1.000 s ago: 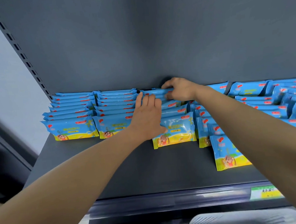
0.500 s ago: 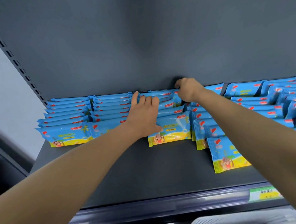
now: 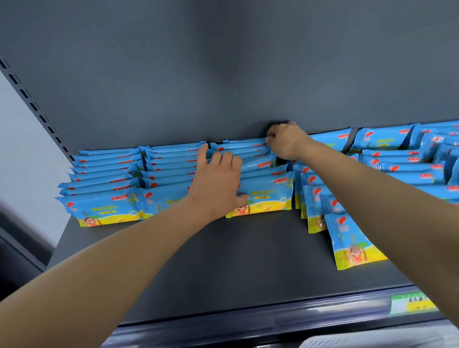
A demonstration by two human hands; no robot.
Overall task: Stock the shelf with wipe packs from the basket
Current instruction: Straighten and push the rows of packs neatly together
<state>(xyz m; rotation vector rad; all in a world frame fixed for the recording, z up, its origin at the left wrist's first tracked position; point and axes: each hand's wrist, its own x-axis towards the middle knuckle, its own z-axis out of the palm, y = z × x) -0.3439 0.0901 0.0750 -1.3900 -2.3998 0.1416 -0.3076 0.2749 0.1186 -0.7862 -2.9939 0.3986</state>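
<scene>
Head — left hand (image 3: 218, 182) flat on glossy packs (image 3: 270, 193)

Seen from the bare middle of the shelf (image 3: 233, 272), three rows of wipe packs reach to the back panel (image 3: 239, 59): the left row (image 3: 102, 184) at 10 o'clock, the second row (image 3: 170, 163) at 11, the third row (image 3: 263, 181) at 12. The left hand (image 3: 218, 186) lies across the second and third rows; the right hand (image 3: 286, 142) sits at the third row's rear right end. Overlapping packs (image 3: 419, 159) spread at 2 o'clock, one pack (image 3: 351, 243) before them at 3. The basket (image 3: 354, 345) lies below at 5.
</scene>
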